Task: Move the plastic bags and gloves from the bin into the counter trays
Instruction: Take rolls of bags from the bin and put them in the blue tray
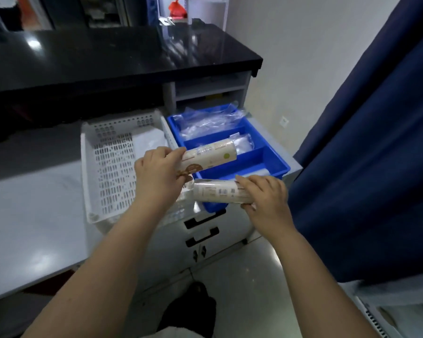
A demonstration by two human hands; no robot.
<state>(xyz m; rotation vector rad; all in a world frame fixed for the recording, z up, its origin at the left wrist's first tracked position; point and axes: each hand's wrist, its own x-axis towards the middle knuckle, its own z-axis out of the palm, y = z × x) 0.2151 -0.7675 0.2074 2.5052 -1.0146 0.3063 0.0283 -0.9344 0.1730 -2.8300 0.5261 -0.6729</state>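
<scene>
Two rolls: our left hand (156, 168) grips upper roll (209, 156), long axis toward blue tray (276, 164) at 2 o'clock; right hand (266, 196) clamps lower roll (217, 193).

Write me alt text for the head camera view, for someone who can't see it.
Two bare hands each hold a wrapped roll over a blue tray: the left hand holds one roll, the right hand another roll. The tray's far compartments hold clear plastic bags; a white perforated basket sits to its left.
</scene>
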